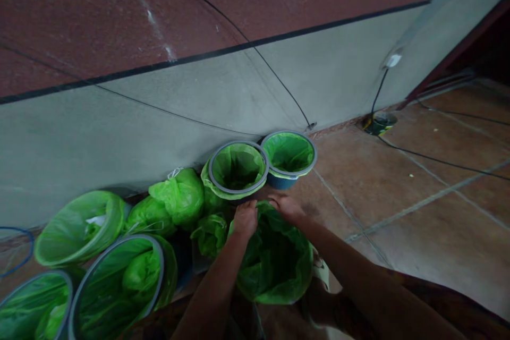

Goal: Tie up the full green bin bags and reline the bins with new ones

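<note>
Directly below me stands a bin lined with a green bag (pixel 274 287), its mouth facing up and its body mostly hidden by the bag. My left hand (pixel 246 219) is closed on the bag's far left edge. On the far right edge, my right hand (pixel 286 207) grips the same bag with fingers curled over it. Just beyond my hands sits a lined bin with a grey ring (pixel 268 166), and beside it another ringed bin (pixel 314 156) on a blue base. The inside of the bag I hold is dark.
At left are more green-lined bins (pixel 161 265) and tied green bags (pixel 185 196) along the grey wall (pixel 159 133). Black cables hang down the wall and cross the tiled floor (pixel 418 223). A small can (pixel 380 124) stands by the wall at right.
</note>
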`<state>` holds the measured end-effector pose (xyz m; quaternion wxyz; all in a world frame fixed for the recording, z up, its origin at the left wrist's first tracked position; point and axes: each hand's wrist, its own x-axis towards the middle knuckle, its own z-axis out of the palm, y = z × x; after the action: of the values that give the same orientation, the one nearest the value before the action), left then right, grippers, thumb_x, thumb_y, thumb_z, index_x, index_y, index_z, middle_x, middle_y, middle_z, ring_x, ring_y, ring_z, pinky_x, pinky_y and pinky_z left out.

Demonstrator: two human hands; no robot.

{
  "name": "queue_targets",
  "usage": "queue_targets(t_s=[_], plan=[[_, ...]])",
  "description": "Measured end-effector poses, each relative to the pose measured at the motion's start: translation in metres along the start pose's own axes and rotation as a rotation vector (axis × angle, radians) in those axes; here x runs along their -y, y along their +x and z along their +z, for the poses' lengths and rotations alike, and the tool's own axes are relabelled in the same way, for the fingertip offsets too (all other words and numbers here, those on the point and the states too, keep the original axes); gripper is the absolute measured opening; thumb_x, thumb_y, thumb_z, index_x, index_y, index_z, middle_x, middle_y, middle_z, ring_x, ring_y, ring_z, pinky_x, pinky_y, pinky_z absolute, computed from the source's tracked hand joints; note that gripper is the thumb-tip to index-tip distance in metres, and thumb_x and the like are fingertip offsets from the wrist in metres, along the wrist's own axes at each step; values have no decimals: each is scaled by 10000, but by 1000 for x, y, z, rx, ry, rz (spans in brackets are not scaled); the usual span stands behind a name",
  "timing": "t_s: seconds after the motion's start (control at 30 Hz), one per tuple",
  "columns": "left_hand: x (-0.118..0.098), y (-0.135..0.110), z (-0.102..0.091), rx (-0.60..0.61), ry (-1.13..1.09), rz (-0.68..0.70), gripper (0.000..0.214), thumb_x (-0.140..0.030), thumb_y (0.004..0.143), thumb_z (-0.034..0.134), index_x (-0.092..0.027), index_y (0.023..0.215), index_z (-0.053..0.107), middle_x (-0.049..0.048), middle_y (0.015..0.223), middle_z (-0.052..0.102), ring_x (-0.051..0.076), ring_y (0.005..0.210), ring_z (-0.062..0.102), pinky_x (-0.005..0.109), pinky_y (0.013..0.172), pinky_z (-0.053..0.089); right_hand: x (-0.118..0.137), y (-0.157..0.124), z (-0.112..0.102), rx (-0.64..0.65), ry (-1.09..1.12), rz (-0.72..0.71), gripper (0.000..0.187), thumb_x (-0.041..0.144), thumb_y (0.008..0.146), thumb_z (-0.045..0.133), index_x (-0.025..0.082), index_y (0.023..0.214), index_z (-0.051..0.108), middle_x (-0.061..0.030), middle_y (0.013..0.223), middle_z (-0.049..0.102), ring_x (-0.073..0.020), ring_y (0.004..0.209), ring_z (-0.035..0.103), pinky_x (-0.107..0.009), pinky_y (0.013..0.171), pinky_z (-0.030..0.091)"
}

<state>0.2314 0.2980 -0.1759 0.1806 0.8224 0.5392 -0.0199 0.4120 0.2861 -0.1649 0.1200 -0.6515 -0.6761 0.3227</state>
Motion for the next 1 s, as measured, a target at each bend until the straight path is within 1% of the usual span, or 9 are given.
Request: queue_targets(t_s=[0.1, 0.3, 0.47, 0.57, 0.67, 0.73, 0.8, 0.9, 1.0], plan=[[5, 4, 6, 81, 26, -68, 387, -145, 936, 345, -176, 1281, 518, 106, 1195, 642, 197, 1115, 598, 308, 960, 447, -6, 4, 13, 85, -31, 16, 271, 268, 913, 490, 156, 1034, 705, -102, 1013, 733, -208, 915, 673, -263, 818, 468], [12, -1, -1, 81, -15, -147, 524, -119, 851, 482, -154, 1372, 441, 132, 1275, 606, 227, 1161, 581, 327, 999, 426, -17, -4, 17, 3, -76, 110, 275, 273, 915, 479, 145, 1053, 679, -128, 1013, 726, -240, 951, 670, -275, 806, 458], [26, -16, -11, -51, -138, -221, 671, -281, 798, 628, -127, 1409, 399, 141, 1374, 542, 248, 1243, 523, 350, 1051, 390, -29, -53, 40, -170, -108, 516, 325, 293, 942, 410, 157, 1149, 620, -136, 973, 727, -254, 929, 686, -300, 736, 475], [33, -19, -16, -53, -209, -243, 604, -350, 822, 618, -144, 1367, 458, 123, 1372, 556, 225, 1256, 519, 320, 1047, 391, -35, -91, 52, -80, -80, 580, 348, 345, 900, 489, 140, 1154, 608, -156, 976, 724, -277, 938, 685, -328, 733, 491], [35, -13, -22, -72, -227, -217, 501, -425, 868, 561, -173, 1301, 534, 93, 1326, 603, 209, 1218, 552, 303, 1032, 399, -34, -100, 39, -85, -106, 604, 504, 477, 855, 541, 96, 1179, 608, -217, 1045, 697, -333, 1004, 661, -387, 785, 502], [32, -4, -24, -90, -205, -219, 427, -438, 917, 478, -184, 1244, 583, 80, 1275, 641, 202, 1167, 584, 301, 1006, 417, -29, -84, 18, -216, -141, 599, 566, 476, 899, 466, 73, 1286, 551, -247, 1155, 655, -345, 1096, 623, -409, 856, 488], [25, 6, -24, -76, -147, -239, 397, -410, 963, 375, -184, 1162, 633, 81, 1195, 682, 201, 1097, 621, 307, 969, 438, -22, -57, -2, -267, -145, 447, 512, 406, 950, 377, 110, 1340, 526, -213, 1250, 624, -318, 1152, 597, -392, 932, 458], [16, 17, -18, -23, -50, -229, 431, -389, 986, 300, -191, 1069, 673, 87, 1100, 714, 203, 1026, 648, 315, 929, 452, -14, -17, -12, -127, -120, 214, 474, 380, 972, 342, 117, 1279, 590, -189, 1213, 658, -282, 1127, 616, -347, 961, 441], [12, 20, -9, -9, -9, -148, 352, -374, 968, 379, -220, 1133, 649, 65, 1132, 706, 200, 1051, 636, 314, 937, 442, -17, 2, 1, 27, -92, 78, 407, 337, 964, 381, 145, 1230, 621, -144, 1167, 688, -252, 1095, 630, -326, 943, 449]])
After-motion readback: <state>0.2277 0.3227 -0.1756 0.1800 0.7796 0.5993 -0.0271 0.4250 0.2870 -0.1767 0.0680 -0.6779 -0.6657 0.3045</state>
